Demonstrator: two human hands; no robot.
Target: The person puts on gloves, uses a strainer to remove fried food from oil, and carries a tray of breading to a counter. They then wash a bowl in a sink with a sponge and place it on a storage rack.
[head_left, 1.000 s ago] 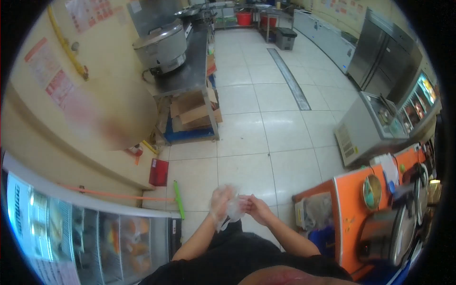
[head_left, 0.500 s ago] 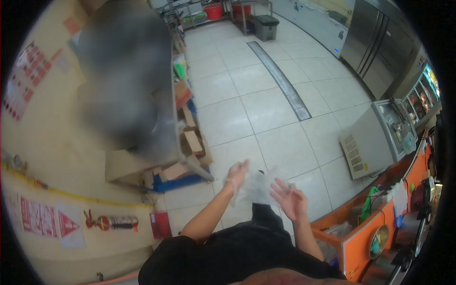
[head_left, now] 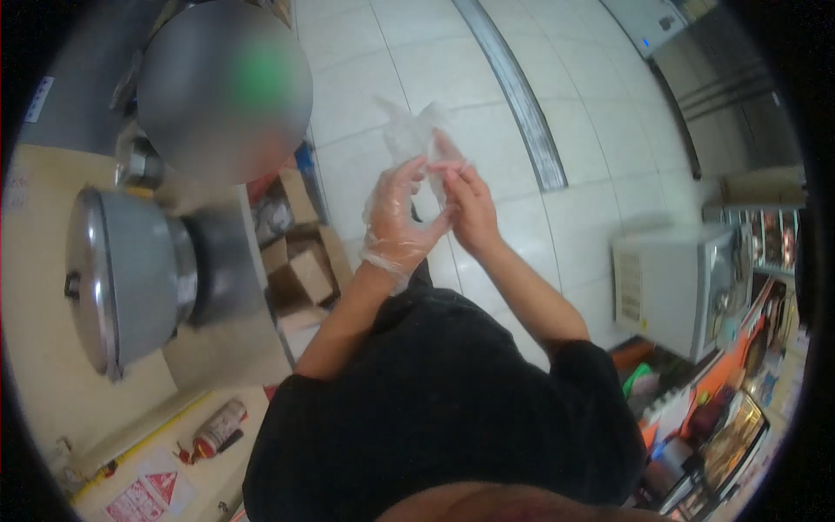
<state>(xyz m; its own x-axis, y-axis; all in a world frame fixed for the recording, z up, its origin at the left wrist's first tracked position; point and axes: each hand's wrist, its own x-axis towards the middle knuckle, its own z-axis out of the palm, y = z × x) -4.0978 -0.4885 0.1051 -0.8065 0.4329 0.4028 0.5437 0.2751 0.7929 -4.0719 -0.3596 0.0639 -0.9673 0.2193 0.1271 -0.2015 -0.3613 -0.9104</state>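
My left hand (head_left: 396, 213) wears a clear plastic glove, loose at the wrist. Its fingers are curled against a second clear plastic glove (head_left: 409, 135), which spreads thin and crumpled beyond the fingertips. On the right, my right hand (head_left: 472, 204) meets that same plastic with bent fingers, and one finger shows through the film. The left thumb reaches across to the right palm. Both hands are close together in front of my dark shirt (head_left: 435, 391), over the tiled floor.
A large lidded metal pot (head_left: 139, 274) stands on a steel table at left, with cardboard boxes (head_left: 304, 274) beside it. A floor drain (head_left: 513, 87) runs ahead. At right are a white chest freezer (head_left: 657, 287) and cluttered shelving. A fire extinguisher (head_left: 217, 431) is at lower left.
My hands have come together and the plastic is now between their fingers. The view has turned and tilted down, bringing the large pot into sight at left.
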